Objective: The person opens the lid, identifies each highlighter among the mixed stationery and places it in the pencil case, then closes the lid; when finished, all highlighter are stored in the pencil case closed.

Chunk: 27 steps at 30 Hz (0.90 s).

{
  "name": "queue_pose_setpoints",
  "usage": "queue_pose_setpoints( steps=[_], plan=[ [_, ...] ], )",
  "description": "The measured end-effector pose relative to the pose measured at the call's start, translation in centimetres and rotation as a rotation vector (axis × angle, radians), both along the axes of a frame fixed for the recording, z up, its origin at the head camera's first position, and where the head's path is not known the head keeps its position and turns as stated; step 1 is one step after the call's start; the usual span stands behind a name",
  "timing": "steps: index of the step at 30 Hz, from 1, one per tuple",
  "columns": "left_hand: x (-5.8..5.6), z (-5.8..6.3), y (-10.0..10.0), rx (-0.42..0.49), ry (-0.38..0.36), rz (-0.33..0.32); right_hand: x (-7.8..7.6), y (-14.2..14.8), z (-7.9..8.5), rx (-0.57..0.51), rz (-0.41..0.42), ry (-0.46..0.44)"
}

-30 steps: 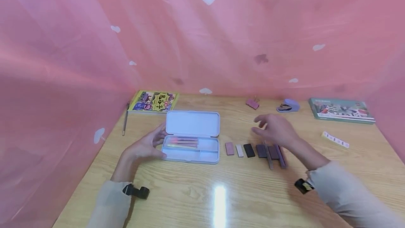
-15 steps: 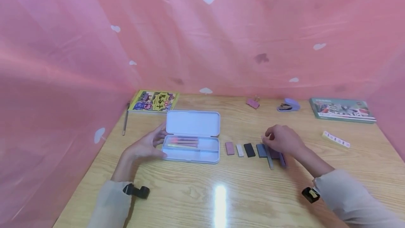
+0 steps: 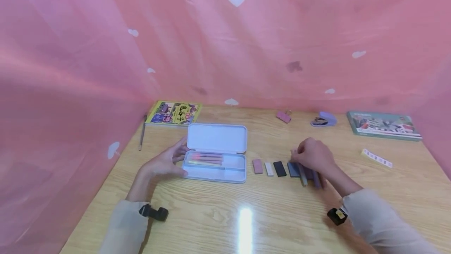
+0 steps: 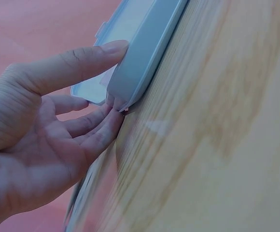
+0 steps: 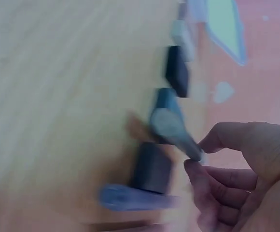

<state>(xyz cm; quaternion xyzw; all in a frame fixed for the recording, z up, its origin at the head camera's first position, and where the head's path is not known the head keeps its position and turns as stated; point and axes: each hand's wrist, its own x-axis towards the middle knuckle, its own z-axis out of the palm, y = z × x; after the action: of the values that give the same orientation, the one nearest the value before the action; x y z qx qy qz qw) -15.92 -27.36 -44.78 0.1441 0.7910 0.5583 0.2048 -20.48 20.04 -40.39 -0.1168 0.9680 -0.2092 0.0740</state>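
My left hand (image 3: 163, 164) grips the left end of an open pale pencil case (image 3: 235, 174), thumb on its front wall and fingers at its end. Several pastel pens (image 3: 206, 158) lie in the case's back compartment. Over the row of small items, my right hand (image 3: 315, 155) pinches one end of a grey pen (image 5: 174, 129) between thumb and index finger. Under that pen is a blue block, likely an eraser (image 3: 293, 170). A dark block (image 5: 152, 167) and a purple pen (image 5: 133, 198) lie beside it, partly hidden by the hand in the head view.
Between case and right hand lie pink (image 3: 257, 166), white (image 3: 269, 169) and black (image 3: 280, 169) blocks. Along the back are a yellow book (image 3: 174, 113), a pink binder clip (image 3: 283, 116), a purple stapler (image 3: 324, 119) and a green box (image 3: 384, 125). A pencil (image 3: 142, 134) lies left, a strip (image 3: 377, 158) right.
My right hand has come down from above the row and taken the grey pen's far end between its fingertips; the pen has shifted slightly. The left hand stays on the pencil case.
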Motion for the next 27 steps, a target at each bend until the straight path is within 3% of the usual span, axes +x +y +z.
queue_pose_setpoints(
  steps=[12, 18, 27],
  plan=[
    [0.2, 0.0, 0.0, -0.021, -0.011, 0.018, -1.3, -1.9, 3.9, -0.070, 0.141, 0.070],
    [0.1, 0.1, 0.0, -0.027, -0.001, 0.027, -2.3, -7.3, 4.9, -0.102, 0.272, 0.113],
    [-0.2, 0.0, 0.0, -0.033, -0.002, 0.023, -2.2, -16.1, 4.2, -0.071, 0.511, 0.191]
  ],
)
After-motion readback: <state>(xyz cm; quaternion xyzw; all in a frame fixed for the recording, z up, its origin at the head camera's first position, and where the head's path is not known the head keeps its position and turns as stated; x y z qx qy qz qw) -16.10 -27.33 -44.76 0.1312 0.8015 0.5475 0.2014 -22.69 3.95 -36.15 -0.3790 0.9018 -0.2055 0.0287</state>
